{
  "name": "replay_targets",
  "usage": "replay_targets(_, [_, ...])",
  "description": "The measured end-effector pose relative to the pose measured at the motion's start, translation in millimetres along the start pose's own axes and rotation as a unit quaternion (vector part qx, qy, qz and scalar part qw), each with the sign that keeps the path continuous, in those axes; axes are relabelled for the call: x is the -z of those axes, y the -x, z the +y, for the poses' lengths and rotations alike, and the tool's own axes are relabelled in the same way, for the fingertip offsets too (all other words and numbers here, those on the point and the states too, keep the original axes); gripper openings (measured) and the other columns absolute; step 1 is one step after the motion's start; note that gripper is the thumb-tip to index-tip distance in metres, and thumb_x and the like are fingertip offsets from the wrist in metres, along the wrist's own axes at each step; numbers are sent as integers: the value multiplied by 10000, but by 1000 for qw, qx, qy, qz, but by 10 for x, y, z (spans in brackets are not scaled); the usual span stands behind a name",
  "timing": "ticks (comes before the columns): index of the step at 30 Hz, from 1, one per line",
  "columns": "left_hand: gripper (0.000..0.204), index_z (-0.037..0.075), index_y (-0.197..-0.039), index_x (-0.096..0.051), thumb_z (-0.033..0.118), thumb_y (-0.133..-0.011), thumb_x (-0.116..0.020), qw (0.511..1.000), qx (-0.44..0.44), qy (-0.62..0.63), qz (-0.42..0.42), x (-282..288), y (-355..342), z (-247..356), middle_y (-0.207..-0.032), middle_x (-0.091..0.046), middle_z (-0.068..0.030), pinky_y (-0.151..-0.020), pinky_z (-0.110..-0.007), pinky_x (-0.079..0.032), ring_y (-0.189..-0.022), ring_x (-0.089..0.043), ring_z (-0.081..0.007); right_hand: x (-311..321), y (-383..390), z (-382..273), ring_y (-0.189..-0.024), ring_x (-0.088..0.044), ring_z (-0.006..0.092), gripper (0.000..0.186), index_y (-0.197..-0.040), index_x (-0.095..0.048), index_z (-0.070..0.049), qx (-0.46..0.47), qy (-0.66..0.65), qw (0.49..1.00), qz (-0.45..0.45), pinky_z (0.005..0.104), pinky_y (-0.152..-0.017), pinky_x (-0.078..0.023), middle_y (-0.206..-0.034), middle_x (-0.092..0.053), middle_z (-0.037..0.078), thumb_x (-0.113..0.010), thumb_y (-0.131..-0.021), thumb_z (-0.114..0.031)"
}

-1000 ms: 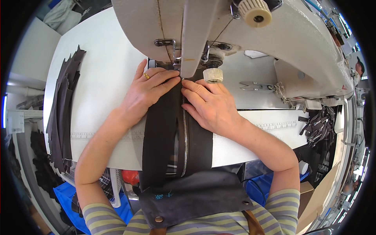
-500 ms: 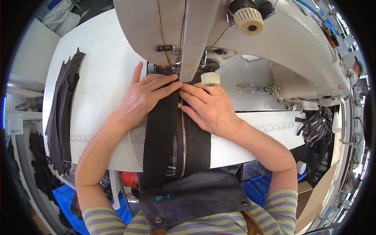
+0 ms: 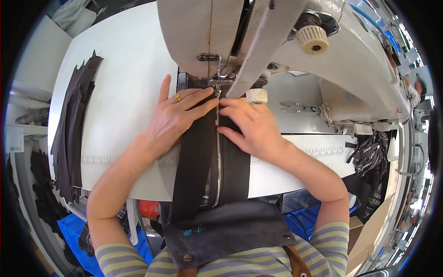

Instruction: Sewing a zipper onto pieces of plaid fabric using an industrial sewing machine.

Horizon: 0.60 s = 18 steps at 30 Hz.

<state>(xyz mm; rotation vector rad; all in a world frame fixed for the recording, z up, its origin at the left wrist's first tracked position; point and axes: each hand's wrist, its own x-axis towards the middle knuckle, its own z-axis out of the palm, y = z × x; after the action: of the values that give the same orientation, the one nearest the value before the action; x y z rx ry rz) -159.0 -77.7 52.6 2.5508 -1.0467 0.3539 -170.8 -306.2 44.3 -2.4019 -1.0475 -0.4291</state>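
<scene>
A metal zipper (image 3: 218,161) runs lengthwise between two dark fabric strips under the sewing machine's presser foot (image 3: 220,82). My left hand (image 3: 175,115) lies on the left strip (image 3: 194,157), fingers stretched toward the foot and a gold ring on one. The right strip (image 3: 236,171) is under my right hand (image 3: 254,122). Its fingertips and thumb rest beside the zipper teeth, apart from each other; the outer fingers are partly hidden behind the machine's white knob (image 3: 257,96). Near the foot, the top of the zipper shows between my hands. The strips hang over the table's front edge toward my apron (image 3: 230,231).
On the left of the white table (image 3: 124,97) lies a stack of dark fabric pieces (image 3: 74,124). The sewing machine head (image 3: 198,32) arches above. Thread snips (image 3: 297,108) lie under its arm. A bundle of zippers (image 3: 369,152) sits at the right edge.
The machine, table and hands sit slightly differently in view as my head shifts. The zipper's upper end is now uncovered between my fingertips, and the right index fingertip and thumb look farther apart.
</scene>
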Motion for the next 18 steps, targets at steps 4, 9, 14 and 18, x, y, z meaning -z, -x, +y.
replay_targets(4, [518, 176, -1226, -611, 29, -730, -619, 1000, -1, -10, -1, -34, 15, -14, -1289, -576, -8, -1089, -643, -168, -1155, -544, -193, 42, -114, 131, -956, -554, 269, 445, -1089, -603, -58, 1, -64, 998, 22, 367, -804, -466, -1054, -613, 78, -752, -747, -300])
replay_targets(9, [581, 185, -1236, -611, -11, -689, -625, 1000, -9, -28, -2, -41, 34, -12, -1298, -576, -5, -1083, -658, -161, -1118, -526, -213, 147, -266, 296, -994, -566, 286, 502, -1085, -603, -39, 90, -12, 994, -60, 383, -844, -462, -1143, -621, 89, -755, -739, -369])
replay_targets(14, [596, 187, -1237, -612, -22, -678, -628, 1000, -3, -26, 1, -43, 41, 1, -1292, -586, -7, -1084, -659, -154, -1122, -528, -215, 112, -255, 318, -1007, -573, 277, 506, -1070, -601, -29, 82, -24, 995, -51, 381, -860, -464, -1157, -620, 79, -752, -746, -387])
replay_targets(18, [602, 185, -1238, -612, -33, -677, -621, 1000, 0, -28, 0, -38, 44, 4, -1287, -591, -10, -1086, -658, -150, -1130, -527, -214, 192, -319, 326, -946, -608, 286, 491, -1077, -580, -55, 96, -8, 993, -66, 379, -796, -487, -1119, -635, 67, -743, -769, -400])
